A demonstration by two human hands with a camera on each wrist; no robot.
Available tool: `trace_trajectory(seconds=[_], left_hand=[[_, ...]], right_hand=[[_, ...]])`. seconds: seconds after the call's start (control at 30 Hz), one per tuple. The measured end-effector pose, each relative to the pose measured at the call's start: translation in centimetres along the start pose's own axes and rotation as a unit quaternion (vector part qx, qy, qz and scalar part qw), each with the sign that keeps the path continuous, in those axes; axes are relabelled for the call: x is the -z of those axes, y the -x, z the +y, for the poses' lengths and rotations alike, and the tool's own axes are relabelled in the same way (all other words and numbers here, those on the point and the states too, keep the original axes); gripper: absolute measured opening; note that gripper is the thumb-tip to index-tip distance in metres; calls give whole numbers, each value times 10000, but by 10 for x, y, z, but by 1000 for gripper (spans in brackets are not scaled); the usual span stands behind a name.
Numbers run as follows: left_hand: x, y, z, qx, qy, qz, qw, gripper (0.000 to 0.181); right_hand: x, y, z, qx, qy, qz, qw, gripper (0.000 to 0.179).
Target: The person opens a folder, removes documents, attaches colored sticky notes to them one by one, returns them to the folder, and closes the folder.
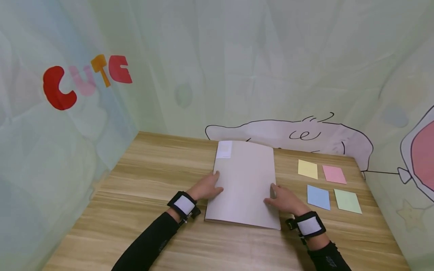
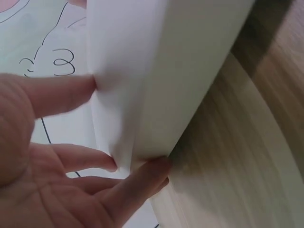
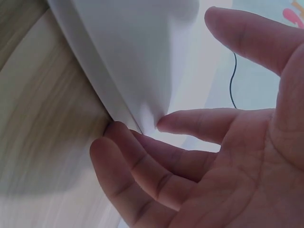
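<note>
A flat white rectangular folder (image 1: 245, 177), its side edge fairly thick, lies on the wooden table. A small pale label (image 1: 224, 149) marks its far left corner. At its left edge rests my left hand (image 1: 205, 187). In the left wrist view the thumb (image 2: 64, 92) touches the cover, while another finger (image 2: 147, 178) meets the spine side (image 2: 175, 71). My right hand (image 1: 286, 199) is at the opposite edge. The right wrist view shows its index fingertip (image 3: 167, 122) at the cover's edge, the thumb (image 3: 242, 40) extended, and the other fingers loosely bent beside the folder.
Right of the folder lie a yellow sticky note (image 1: 307, 169), a pink one (image 1: 334, 174), a blue one (image 1: 318, 197) and a green one (image 1: 347, 201). A printed fabric backdrop (image 1: 237, 67) rises behind the table (image 1: 159, 165) and along both sides.
</note>
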State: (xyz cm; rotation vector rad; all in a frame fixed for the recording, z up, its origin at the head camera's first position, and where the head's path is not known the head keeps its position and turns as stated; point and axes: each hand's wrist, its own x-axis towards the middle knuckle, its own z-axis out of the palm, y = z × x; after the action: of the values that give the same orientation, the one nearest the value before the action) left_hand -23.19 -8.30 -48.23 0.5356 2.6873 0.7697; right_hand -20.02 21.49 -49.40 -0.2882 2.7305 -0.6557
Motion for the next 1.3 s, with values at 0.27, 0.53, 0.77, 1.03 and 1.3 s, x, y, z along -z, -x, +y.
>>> trace_trajectory(seconds=[0.27, 0.53, 0.77, 1.03, 1.3], left_hand=[[-5, -6, 12, 75, 73, -278, 9996, 76], [-6, -13, 20, 36, 44, -318, 9995, 75], [-11, -19, 22, 71, -8, -368, 9993, 75], [-13, -23, 28, 55, 64, -378, 9992, 74], [-12, -26, 33, 18, -4, -356, 9994, 74]], right_hand=[[7, 7, 7, -146, -98, -27, 9998, 70], [10, 9, 14, -188, -3, -37, 9998, 71], [13, 12, 18, -185, -30, -39, 9998, 73], [15, 14, 23, -231, -145, 22, 9996, 74], [16, 17, 28, -181, -237, 88, 9995, 76]])
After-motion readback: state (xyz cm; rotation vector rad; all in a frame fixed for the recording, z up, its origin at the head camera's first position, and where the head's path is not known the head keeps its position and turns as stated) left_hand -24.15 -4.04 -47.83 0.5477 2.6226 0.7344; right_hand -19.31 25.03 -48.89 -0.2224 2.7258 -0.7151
